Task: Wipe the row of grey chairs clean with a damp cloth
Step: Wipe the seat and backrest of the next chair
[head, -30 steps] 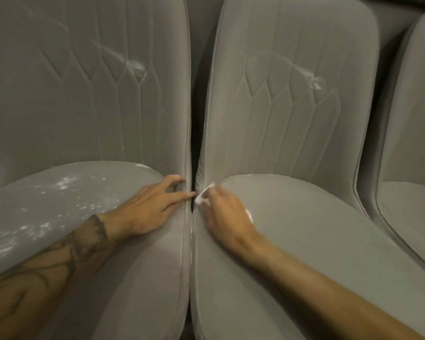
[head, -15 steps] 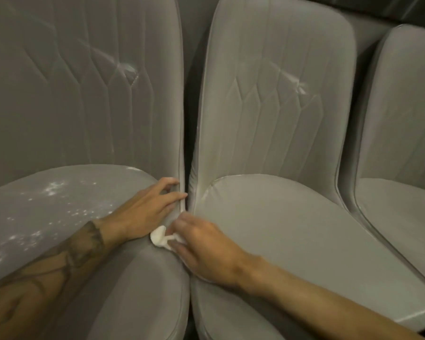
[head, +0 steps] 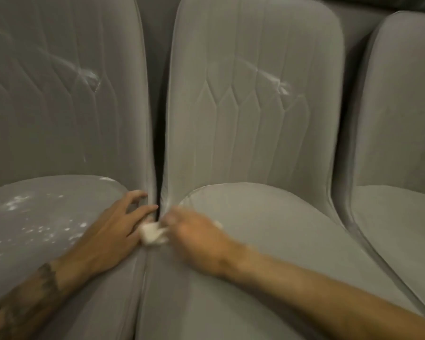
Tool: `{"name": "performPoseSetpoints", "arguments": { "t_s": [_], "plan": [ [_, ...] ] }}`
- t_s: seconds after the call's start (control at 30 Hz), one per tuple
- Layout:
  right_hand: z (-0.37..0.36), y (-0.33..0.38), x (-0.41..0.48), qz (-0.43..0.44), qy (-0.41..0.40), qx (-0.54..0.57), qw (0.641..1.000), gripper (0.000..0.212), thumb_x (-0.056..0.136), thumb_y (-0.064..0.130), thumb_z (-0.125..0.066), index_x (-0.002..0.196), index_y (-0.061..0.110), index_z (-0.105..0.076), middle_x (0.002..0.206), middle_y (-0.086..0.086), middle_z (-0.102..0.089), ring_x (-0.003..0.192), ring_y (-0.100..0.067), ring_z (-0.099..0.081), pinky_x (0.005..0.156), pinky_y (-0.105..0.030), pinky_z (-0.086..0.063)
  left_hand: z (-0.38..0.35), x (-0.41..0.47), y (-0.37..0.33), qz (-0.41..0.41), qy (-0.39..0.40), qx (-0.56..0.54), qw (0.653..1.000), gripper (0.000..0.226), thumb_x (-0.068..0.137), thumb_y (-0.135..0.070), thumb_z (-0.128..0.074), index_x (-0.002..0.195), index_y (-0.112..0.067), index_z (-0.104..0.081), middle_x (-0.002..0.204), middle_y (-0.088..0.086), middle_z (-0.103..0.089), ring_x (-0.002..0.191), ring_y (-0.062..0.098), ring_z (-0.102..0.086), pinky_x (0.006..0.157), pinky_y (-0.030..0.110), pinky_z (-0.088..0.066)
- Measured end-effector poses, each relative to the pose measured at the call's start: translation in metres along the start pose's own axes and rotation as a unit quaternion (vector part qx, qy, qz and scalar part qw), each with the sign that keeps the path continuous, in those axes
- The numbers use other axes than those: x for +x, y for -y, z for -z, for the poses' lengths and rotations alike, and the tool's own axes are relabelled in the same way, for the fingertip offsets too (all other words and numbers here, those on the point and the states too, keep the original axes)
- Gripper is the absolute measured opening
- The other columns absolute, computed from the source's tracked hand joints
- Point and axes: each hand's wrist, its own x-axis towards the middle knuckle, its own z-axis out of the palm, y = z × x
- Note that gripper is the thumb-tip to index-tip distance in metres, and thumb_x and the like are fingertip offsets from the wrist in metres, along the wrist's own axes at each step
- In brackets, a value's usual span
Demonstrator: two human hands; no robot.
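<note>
Where the two seats meet: a small crumpled white cloth (head: 152,233) lies on the seam between the left seat's right edge and the middle seat's left edge, near their back corners and just in front of the dark gap between the backrests.
Right hand: the right hand (head: 196,238) rests on the middle seat's left edge and is blurred. Its fingers (head: 172,216) curl over the cloth and grip it, and a scrap of white shows past the hand's far side.
Left hand: the left hand (head: 113,231) lies palm down on the left seat's right edge. Its fingers (head: 142,211) are long, slightly spread and hold nothing. Their tips reach the gap and the hand's side touches the cloth.
Left grey upholstered chair (head: 47,133): stitched diamond lines on the backrest, white specks (head: 17,201) across the seat's left half, and a white smear (head: 88,76) on the backrest.
Middle grey upholstered chair (head: 255,133): the same stitching, with a white streak (head: 280,85) high on the backrest's right side.
Right grey upholstered chair (head: 402,119): partly in view at the right edge, just beside the middle one.
Left forearm (head: 35,290): a dark tattoo near the wrist.
</note>
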Motion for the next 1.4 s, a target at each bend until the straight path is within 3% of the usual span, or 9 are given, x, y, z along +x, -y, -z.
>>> {"name": "performPoseSetpoints", "arguments": {
  "t_s": [0.23, 0.4, 0.5, 0.57, 0.67, 0.73, 0.87, 1.07, 1.4],
  "plan": [
    [0.045, -0.148, -0.013, -0.296, -0.048, -0.089, 0.95, 0.019, 0.104, 0.015, -0.043, 0.115, 0.004, -0.053, 0.12, -0.019, -0.053, 0.112, -0.039, -0.054, 0.091, -0.041, -0.038, 0.003, -0.003, -0.017, 0.031, 0.008, 0.071, 0.997, 0.059, 0.102, -0.058, -0.031, 0.142, -0.027, -0.063, 0.157, 0.003, -0.039, 0.134, 0.022, -0.052, 0.112, 0.038, -0.043],
    [-0.012, -0.028, -0.002, -0.131, -0.015, 0.01, 0.991, 0.044, 0.107, 0.018, -0.03, 0.15, 0.023, -0.033, 0.145, -0.002, -0.041, 0.136, -0.02, -0.038, 0.112, -0.041, -0.033, 0.006, -0.006, -0.02, 0.025, 0.008, 0.079, 0.997, 0.047, 0.107, -0.04, -0.037, 0.146, -0.024, -0.059, 0.157, 0.006, -0.04, 0.133, 0.025, -0.054, 0.111, 0.044, -0.045],
    [-0.025, 0.058, -0.022, 0.094, -0.019, 0.075, 0.993, 0.028, 0.103, 0.023, -0.047, 0.13, 0.019, -0.053, 0.121, -0.003, -0.053, 0.112, -0.02, -0.052, 0.091, -0.038, -0.046, 0.012, -0.011, -0.018, 0.013, 0.031, 0.093, 0.995, 0.043, 0.111, -0.033, -0.04, 0.151, -0.027, -0.053, 0.163, 0.003, -0.033, 0.137, 0.023, -0.05, 0.112, 0.04, -0.043],
    [-0.018, 0.065, -0.02, 0.147, 0.01, 0.084, 0.985, 0.021, 0.102, 0.022, -0.052, 0.122, 0.015, -0.054, 0.116, -0.004, -0.054, 0.105, -0.023, -0.056, 0.084, -0.043, -0.052, 0.017, -0.016, -0.016, 0.005, 0.055, 0.105, 0.993, 0.046, 0.11, -0.04, -0.037, 0.155, -0.033, -0.047, 0.167, 0.0, -0.027, 0.14, 0.02, -0.046, 0.114, 0.04, -0.041],
    [-0.003, 0.028, -0.001, 0.061, -0.014, 0.054, 0.997, 0.032, 0.105, 0.012, -0.04, 0.135, 0.007, -0.05, 0.135, -0.011, -0.049, 0.121, -0.026, -0.048, 0.105, -0.04, -0.039, 0.023, -0.015, -0.016, 0.009, 0.075, 0.108, 0.991, 0.047, 0.108, -0.029, -0.05, 0.155, -0.033, -0.045, 0.169, -0.004, -0.024, 0.142, 0.019, -0.044, 0.115, 0.041, -0.039],
    [0.001, 0.016, -0.006, 0.016, -0.057, 0.04, 0.997, 0.026, 0.105, 0.015, -0.04, 0.129, 0.012, -0.051, 0.126, -0.009, -0.05, 0.113, -0.026, -0.048, 0.099, -0.038, -0.04, 0.023, -0.012, -0.017, 0.022, 0.062, 0.109, 0.992, 0.043, 0.11, -0.037, -0.041, 0.152, -0.035, -0.049, 0.166, -0.008, -0.029, 0.137, 0.015, -0.048, 0.114, 0.037, -0.039],
    [-0.006, 0.043, -0.033, 0.142, -0.025, 0.072, 0.987, 0.021, 0.098, 0.037, -0.055, 0.116, 0.029, -0.051, 0.116, 0.0, -0.054, 0.104, -0.021, -0.054, 0.077, -0.035, -0.046, 0.02, 0.007, -0.021, 0.018, -0.007, 0.125, 0.992, 0.05, 0.106, -0.049, -0.032, 0.146, -0.031, -0.056, 0.142, -0.004, -0.048, 0.117, 0.017, -0.056, 0.099, 0.036, -0.046],
    [0.015, -0.036, -0.002, 0.042, -0.021, -0.016, 0.999, 0.018, 0.105, 0.028, -0.045, 0.114, 0.015, -0.053, 0.118, -0.008, -0.046, 0.105, -0.031, -0.047, 0.088, -0.041, -0.037, 0.017, 0.068, -0.041, 0.018, -0.165, 0.143, 0.976, 0.052, 0.102, -0.046, -0.04, 0.146, -0.021, -0.054, 0.141, 0.002, -0.053, 0.123, 0.029, -0.054, 0.102, 0.045, -0.044],
    [0.176, -0.179, 0.072, -0.039, -0.308, -0.195, 0.93, 0.013, 0.094, 0.012, -0.066, 0.104, 0.002, -0.066, 0.102, -0.019, -0.056, 0.089, -0.038, -0.057, 0.078, -0.046, -0.049, 0.04, 0.191, -0.067, 0.044, -0.321, 0.161, 0.932, 0.065, 0.102, -0.045, -0.044, 0.161, -0.02, -0.033, 0.155, 0.02, -0.036, 0.144, 0.04, -0.038, 0.121, 0.06, -0.022]
  ]
}}
